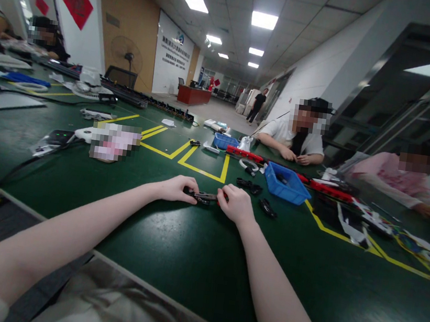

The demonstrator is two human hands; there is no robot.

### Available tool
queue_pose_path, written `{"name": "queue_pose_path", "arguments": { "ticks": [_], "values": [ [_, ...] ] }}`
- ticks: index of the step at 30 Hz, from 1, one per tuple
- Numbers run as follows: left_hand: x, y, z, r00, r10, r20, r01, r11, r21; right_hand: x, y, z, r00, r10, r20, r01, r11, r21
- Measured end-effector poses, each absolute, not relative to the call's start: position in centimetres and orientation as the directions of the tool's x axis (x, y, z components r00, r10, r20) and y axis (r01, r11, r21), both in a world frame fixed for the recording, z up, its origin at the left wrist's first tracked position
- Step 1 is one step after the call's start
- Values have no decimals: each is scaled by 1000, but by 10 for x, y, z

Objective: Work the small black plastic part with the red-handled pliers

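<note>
Over the green table, my two hands are close together at the middle. My right hand (pixel 238 204) is closed around a red-handled tool with a grey metal nose, which looks like pliers (pixel 210 196); the nose points left. My left hand (pixel 178 188) is closed on a black cable bundle (pixel 202 200), partly hidden by the fingers and the tool. Just past my right hand lie a coiled black cable (pixel 249 186) and another black cable bundle (pixel 267 208).
Right of my hands stands a blue bin (pixel 288 192) with dark items inside; a smaller blue bin (pixel 224 141) is farther back. A phone (pixel 114 143) lies at left near a black cable. Yellow tape (pixel 201 170) marks the green table (pixel 170 261). Two people sit across at right.
</note>
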State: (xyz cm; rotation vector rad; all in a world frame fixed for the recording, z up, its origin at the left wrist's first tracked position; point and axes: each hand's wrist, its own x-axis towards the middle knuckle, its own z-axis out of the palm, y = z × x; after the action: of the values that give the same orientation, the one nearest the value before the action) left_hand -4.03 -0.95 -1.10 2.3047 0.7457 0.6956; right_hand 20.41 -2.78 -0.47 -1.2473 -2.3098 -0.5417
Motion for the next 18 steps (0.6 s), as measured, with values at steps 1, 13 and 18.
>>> {"name": "queue_pose_path", "arguments": {
  "ticks": [1,13,18],
  "values": [
    [-40,-9,-11,702,652,285,331,-654,680,204,-28,-5,-484,670,562,851,511,123],
    [-42,-6,-15,715,610,342,308,-714,629,209,-26,-4,-466,678,568,863,489,125],
    [-41,-6,-15,715,618,327,315,-702,639,207,-27,-4,-475,679,559,860,494,131]
  ]
}}
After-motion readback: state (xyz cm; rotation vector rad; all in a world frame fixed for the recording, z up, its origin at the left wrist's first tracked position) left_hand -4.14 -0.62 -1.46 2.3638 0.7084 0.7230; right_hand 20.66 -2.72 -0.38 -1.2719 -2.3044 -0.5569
